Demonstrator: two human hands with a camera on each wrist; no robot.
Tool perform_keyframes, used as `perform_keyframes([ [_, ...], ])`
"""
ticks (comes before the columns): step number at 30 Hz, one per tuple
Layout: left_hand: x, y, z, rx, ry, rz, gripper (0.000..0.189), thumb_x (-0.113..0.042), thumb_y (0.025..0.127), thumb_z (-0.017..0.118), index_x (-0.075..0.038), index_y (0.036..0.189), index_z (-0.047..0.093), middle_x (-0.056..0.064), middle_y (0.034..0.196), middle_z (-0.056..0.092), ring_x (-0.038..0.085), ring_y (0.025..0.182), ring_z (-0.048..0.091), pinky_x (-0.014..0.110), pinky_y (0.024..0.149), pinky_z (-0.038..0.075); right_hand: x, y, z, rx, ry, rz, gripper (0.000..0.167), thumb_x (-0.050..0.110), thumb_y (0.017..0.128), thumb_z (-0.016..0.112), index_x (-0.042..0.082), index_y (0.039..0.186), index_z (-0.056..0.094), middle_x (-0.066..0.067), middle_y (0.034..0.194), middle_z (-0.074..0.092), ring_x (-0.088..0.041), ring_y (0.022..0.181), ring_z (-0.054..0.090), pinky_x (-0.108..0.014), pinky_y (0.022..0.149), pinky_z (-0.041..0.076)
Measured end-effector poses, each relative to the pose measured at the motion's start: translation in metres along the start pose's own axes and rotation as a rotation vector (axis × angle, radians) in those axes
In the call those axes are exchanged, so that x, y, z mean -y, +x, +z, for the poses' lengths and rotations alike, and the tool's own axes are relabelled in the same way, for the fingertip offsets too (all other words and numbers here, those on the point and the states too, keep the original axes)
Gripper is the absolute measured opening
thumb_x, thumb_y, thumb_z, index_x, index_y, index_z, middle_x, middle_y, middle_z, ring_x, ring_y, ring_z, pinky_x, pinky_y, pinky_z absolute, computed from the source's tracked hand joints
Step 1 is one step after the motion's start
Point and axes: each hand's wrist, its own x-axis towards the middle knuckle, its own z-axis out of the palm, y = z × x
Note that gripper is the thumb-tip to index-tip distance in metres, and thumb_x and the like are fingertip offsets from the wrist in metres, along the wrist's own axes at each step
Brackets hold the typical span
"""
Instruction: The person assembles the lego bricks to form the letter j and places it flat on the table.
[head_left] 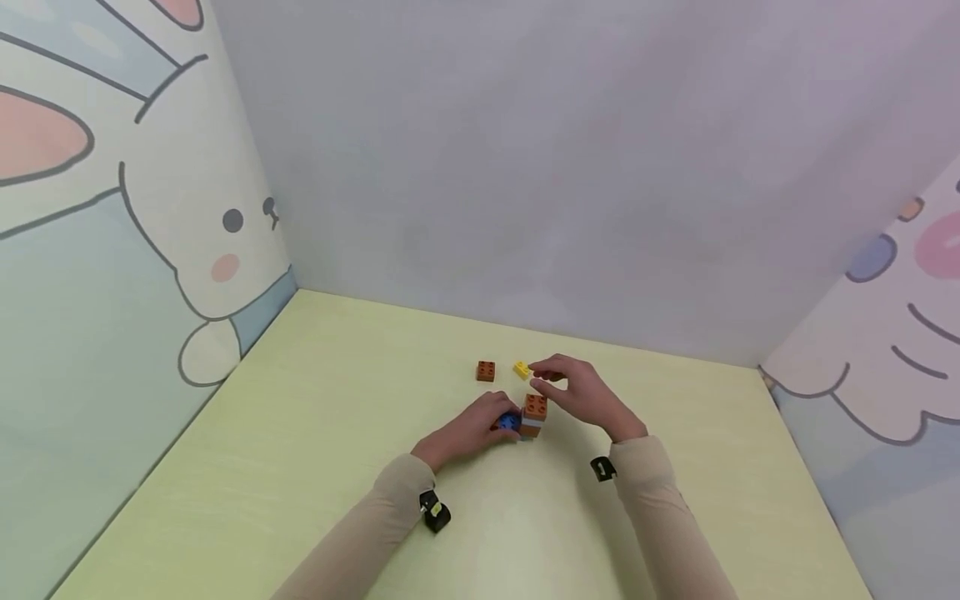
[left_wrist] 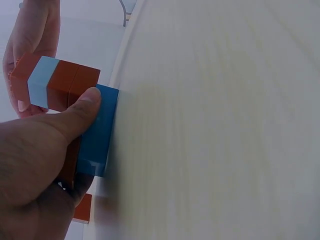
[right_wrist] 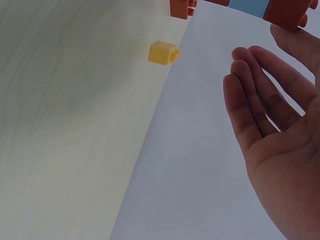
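Note:
My left hand [head_left: 468, 429] grips the low end of a toy-brick build, thumb on one side and fingers round the other. That build has a blue base brick [left_wrist: 102, 130] on the table and a tower of brown-orange bricks [head_left: 536, 406] with a light blue brick [left_wrist: 41, 82] between them. A studded blue brick [head_left: 508, 422] shows between the left fingers. Just behind and right of the tower is my right hand [head_left: 581, 392], its fingers extended and holding nothing. In the right wrist view its thumb is close to the top brick [right_wrist: 290, 12]; contact is unclear.
Beyond the hands, a loose yellow brick [head_left: 522, 369] and a brown-orange brick [head_left: 486, 371] lie on the pale yellow table [head_left: 337, 400]. A grey wall [head_left: 540, 183] rises at the table's back edge, with cartoon-printed walls left and right.

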Motion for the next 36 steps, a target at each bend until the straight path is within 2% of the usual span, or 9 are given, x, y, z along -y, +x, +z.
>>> perform_keyframes([
  [8,0.001,0.0,-0.001,-0.022,0.005,0.021,0.04,-0.039,0.1,0.064,-0.012,0.129,0.064,0.0,0.122,0.065,0.011,0.111,0.056,0.031,0.102,0.049,-0.007,0.022,0.008,0.033,0.039,0.002,0.035,0.022,0.099,0.069,0.005,0.129,0.069,-0.013,0.12,0.072,-0.024,0.107,0.068,-0.048,0.097,0.056],
  [17,0.0,-0.001,-0.006,-0.034,-0.002,0.027,0.038,-0.037,0.1,0.064,-0.011,0.129,0.063,0.001,0.122,0.063,0.012,0.111,0.055,0.031,0.102,0.049,-0.011,0.05,0.02,0.066,0.016,-0.015,0.037,0.024,0.1,0.068,0.005,0.131,0.068,-0.01,0.119,0.072,-0.025,0.107,0.067,-0.047,0.097,0.055],
  [25,0.0,-0.006,0.008,-0.04,-0.01,0.034,0.037,-0.038,0.1,0.065,-0.013,0.126,0.063,-0.001,0.118,0.062,0.009,0.105,0.052,0.026,0.096,0.049,-0.014,0.056,0.04,0.115,0.044,0.052,0.037,0.025,0.1,0.067,0.007,0.132,0.067,-0.009,0.123,0.071,-0.025,0.111,0.066,-0.047,0.099,0.054],
  [36,-0.002,-0.005,0.003,-0.039,0.004,0.024,0.038,-0.04,0.1,0.064,-0.013,0.127,0.063,-0.001,0.121,0.064,0.009,0.11,0.054,0.028,0.1,0.049,-0.019,0.076,0.051,0.105,-0.033,0.024,0.039,0.029,0.099,0.069,0.009,0.132,0.067,-0.006,0.123,0.071,-0.026,0.113,0.066,-0.047,0.099,0.054],
])
